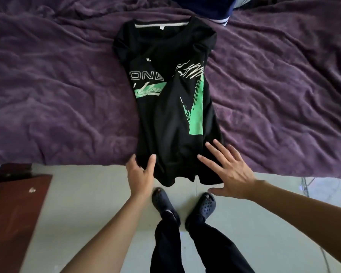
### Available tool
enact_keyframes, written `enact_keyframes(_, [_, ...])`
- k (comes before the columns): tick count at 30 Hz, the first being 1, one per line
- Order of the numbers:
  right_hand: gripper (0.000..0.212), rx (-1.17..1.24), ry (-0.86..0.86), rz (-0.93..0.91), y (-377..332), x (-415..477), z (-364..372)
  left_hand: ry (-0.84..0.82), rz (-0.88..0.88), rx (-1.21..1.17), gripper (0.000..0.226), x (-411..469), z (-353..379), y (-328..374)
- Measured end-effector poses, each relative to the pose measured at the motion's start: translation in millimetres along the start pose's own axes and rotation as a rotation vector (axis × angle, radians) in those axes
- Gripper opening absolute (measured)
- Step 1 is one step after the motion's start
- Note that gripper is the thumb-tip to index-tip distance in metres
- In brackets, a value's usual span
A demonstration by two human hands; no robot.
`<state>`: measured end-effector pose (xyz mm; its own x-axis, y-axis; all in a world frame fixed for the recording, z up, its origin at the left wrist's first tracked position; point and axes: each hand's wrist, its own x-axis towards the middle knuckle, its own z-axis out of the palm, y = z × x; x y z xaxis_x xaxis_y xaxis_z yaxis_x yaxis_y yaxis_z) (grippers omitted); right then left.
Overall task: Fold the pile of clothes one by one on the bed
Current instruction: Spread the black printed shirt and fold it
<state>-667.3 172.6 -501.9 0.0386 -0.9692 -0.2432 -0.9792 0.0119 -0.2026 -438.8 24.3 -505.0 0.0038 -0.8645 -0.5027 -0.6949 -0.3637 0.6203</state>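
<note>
A black T-shirt (165,123) with green and white print lies lengthwise on the purple bedspread (57,95), both sides folded in over the middle, its hem hanging over the bed's near edge. My left hand (140,174) is at the hem's left corner, thumb on top of the cloth and fingers at its edge. My right hand (228,170) lies flat with spread fingers on the hem's right part.
Dark blue clothing with white stripes (211,8) lies at the bed's far edge. A brown wooden board (14,219) stands at the lower left on the pale floor. My feet in dark clogs (185,207) stand just below the hem.
</note>
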Motion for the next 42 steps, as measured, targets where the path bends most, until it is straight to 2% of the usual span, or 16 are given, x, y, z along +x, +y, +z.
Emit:
enact_keyframes(2, [0.122,-0.101,-0.107,-0.020,-7,4,9,0.051,-0.103,-0.046,0.067,-1,10,11])
enact_keyframes(4, [0.123,-0.137,-0.163,0.033,-17,13,16,0.047,-0.181,-0.034,0.060,-1,15,20])
enact_keyframes(9, [0.098,-0.051,-0.069,0.026,-20,18,19,0.017,-0.094,0.122,0.036,-7,10,13])
enact_keyframes(14, [0.065,0.059,0.024,-0.033,-15,6,-12,-0.083,-0.131,-0.008,0.020,-25,-8,28])
enact_keyframes(16, [0.057,0.198,-0.060,0.016,-19,6,-42,-0.133,-0.221,-0.053,0.033,-16,-21,37])
enact_keyframes(19, [0.064,0.283,-0.171,0.105,-10,29,-89,-0.234,-0.396,-0.101,0.043,12,-43,62])
enact_keyframes(22, [0.059,0.461,-0.280,0.243,17,91,-133,-0.378,-0.527,-0.242,0.014,46,-58,111])
enact_keyframes(26, [0.051,0.584,-0.101,0.463,71,174,-151,-0.220,-0.477,-0.659,0.013,112,-62,172])
enact_keyframes(27, [0.055,0.571,-0.039,0.520,80,183,-150,-0.155,-0.414,-0.643,0.019,123,-60,178])
enact_keyframes(29, [0.055,0.398,0.126,0.551,83,182,-147,0.057,-0.184,-0.382,0.037,141,-53,177])
enact_keyframes(32, [0.049,0.101,0.400,0.327,60,161,-123,0.204,0.542,0.218,0.031,136,-40,153])
enact_keyframes(34, [0.070,-0.018,0.284,0.132,40,148,-94,0.086,1.013,0.552,0.041,129,-30,131])
enact_keyframes(35, [0.087,-0.092,0.139,0.087,32,144,-78,-0.034,1.156,0.754,0.059,128,-25,121])
enact_keyframes(38, [0.126,-0.251,-0.226,0.133,28,147,-45,-0.330,1.129,1.302,0.112,146,-10,99])
enact_keyframes(40, [0.125,-0.281,-0.258,0.224,36,160,-36,-0.322,1.071,1.390,0.122,159,1,96])
enact_keyframes(42, [0.105,-0.279,-0.221,0.272,44,173,-27,-0.329,1.039,1.378,0.122,169,9,95])
